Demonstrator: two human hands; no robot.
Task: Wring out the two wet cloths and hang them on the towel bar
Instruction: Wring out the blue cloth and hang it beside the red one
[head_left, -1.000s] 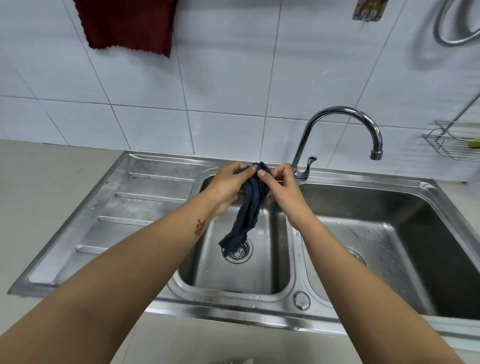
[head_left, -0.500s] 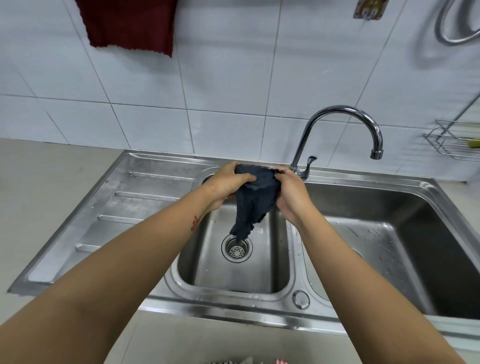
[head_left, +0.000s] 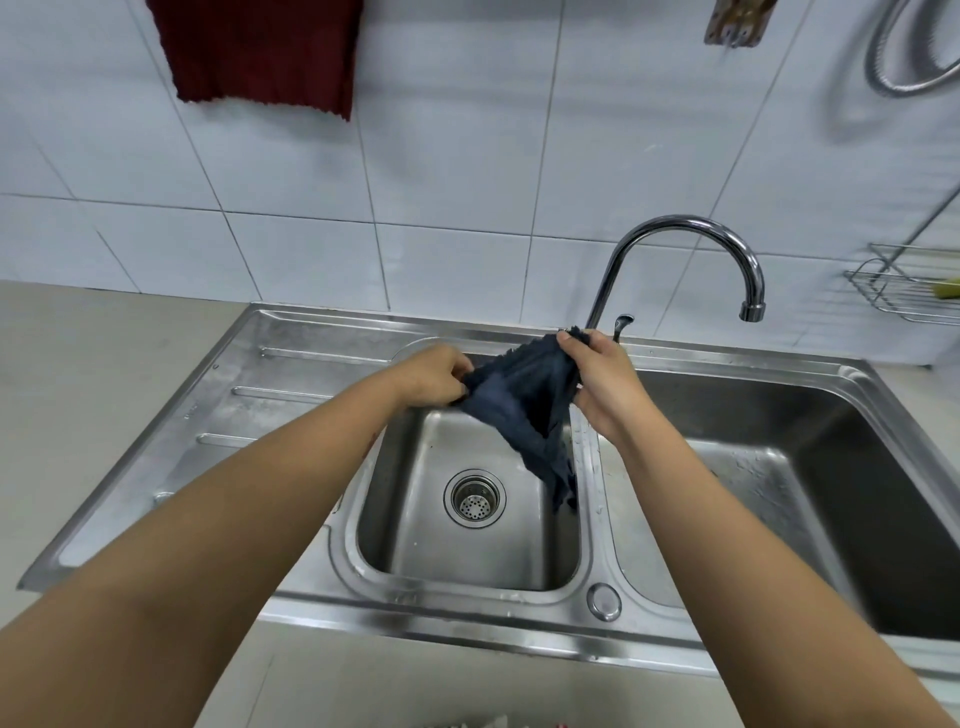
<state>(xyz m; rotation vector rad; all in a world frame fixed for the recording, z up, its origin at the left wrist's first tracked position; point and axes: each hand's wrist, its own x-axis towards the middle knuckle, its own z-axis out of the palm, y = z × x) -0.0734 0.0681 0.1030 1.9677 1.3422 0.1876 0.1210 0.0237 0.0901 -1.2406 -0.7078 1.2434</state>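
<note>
A dark blue cloth (head_left: 524, 400) is stretched between both hands above the left sink basin (head_left: 415, 551), its loose end hanging down toward the divider. My left hand (head_left: 431, 376) pinches its left edge. My right hand (head_left: 602, 379) grips its upper right corner, near the faucet base. A dark red cloth (head_left: 260, 52) hangs flat against the tiled wall at the top left; whatever holds it lies above the frame.
A curved chrome faucet (head_left: 680, 234) arches over the right basin (head_left: 810, 499). The ribbed drainboard (head_left: 249, 410) lies to the left. A wire rack (head_left: 909, 291) sticks out at the right wall, a metal hose (head_left: 904, 78) coils above it. A drain strainer (head_left: 474, 498) sits in the left basin.
The bunched dark blue cloth has been pulled open: my hands moved apart, the right one up and to the right, and the hanging end swung right.
</note>
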